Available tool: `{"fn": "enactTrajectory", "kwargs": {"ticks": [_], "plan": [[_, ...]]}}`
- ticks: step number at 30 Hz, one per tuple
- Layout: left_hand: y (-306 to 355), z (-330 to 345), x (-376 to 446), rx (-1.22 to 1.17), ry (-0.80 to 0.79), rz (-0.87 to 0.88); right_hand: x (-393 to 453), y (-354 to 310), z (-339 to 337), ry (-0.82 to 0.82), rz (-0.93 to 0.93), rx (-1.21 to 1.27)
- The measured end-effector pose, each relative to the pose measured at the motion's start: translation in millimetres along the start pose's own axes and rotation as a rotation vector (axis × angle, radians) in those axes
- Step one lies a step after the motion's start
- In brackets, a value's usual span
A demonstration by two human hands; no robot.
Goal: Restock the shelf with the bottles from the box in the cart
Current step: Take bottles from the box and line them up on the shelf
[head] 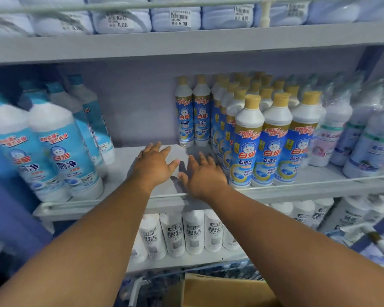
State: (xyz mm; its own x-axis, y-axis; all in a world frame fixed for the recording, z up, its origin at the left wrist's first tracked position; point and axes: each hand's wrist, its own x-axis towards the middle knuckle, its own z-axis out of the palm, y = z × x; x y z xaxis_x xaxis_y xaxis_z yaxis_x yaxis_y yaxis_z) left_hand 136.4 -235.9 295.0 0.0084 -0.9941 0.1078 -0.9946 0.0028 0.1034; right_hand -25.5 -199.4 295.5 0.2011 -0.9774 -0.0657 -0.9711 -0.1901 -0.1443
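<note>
On the middle shelf (129, 165) bare gap | teal-capped bottles (60, 149) toward left edge | gold-capped bottles (251, 142), white with blue labels, toward right edge | left hand (152, 163), right hand (203, 176) spread flat, empty | box (222, 291) below.

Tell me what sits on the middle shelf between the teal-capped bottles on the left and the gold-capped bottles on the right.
Head view: bare shelf, with only the left hand and right hand open over it.
</note>
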Motion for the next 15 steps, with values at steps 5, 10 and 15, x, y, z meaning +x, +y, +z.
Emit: {"fn": "enactTrajectory", "kwargs": {"ticks": [5, 10, 15], "plan": [[14, -18, -62, 0.013, 0.041, -0.005, -42, 10, -8, 0.054, -0.097, 0.010], [35, -10, -140, 0.111, 0.069, -0.030, -103, 46, 7, 0.091, -0.203, 0.014], [75, -1, -212, 0.161, 0.049, -0.037, -158, 88, 28, 0.162, -0.282, 0.090]]}}
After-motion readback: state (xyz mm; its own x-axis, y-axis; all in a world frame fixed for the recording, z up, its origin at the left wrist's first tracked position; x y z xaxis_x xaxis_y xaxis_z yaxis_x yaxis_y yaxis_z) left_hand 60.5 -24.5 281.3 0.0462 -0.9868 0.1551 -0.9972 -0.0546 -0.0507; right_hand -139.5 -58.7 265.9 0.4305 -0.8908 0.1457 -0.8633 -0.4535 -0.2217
